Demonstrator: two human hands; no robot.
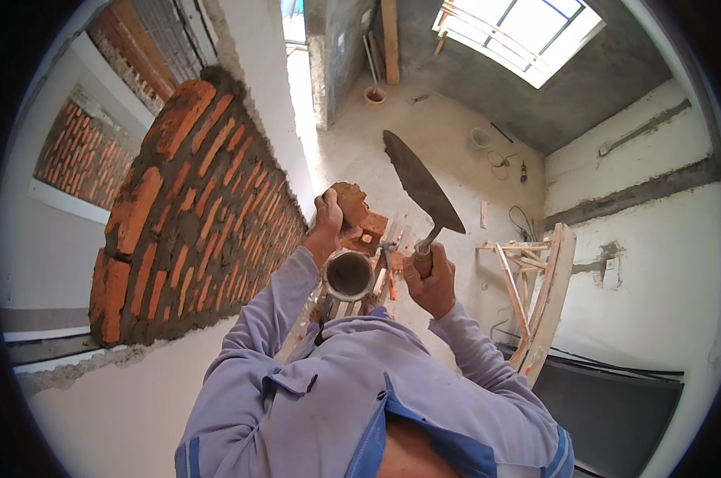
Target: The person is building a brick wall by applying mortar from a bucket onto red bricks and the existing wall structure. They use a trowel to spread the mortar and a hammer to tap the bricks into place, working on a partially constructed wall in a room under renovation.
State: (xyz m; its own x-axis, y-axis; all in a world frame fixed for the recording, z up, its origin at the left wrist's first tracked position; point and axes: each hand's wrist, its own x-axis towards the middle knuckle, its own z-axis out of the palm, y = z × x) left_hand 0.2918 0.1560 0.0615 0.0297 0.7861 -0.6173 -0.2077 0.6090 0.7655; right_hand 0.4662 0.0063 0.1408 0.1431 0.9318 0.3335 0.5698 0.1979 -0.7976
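A rough, broken piece of brick (350, 200) sits in the grip of my left hand (325, 221), beside the brick wall. My right hand (431, 281) is closed round the handle of a pointed trowel (424, 187), its grey-stained blade tilted up and away to the left. Between and below my hands stands a round bucket (348, 275), dark grey inside; I cannot make out how full it is. Several orange bricks (374, 225) lie just beyond it, with a hammer (390, 269) with an orange-red handle next to them. To my left runs the brick wall (209, 207) with grey mortar joints.
A wooden trestle (523, 295) stands at the right, near a dark flat panel (607, 410). On the far floor are a small bucket (374, 96), a pale bucket (480, 138) and loose cables (500, 163). A window (527, 32) opens in the far wall.
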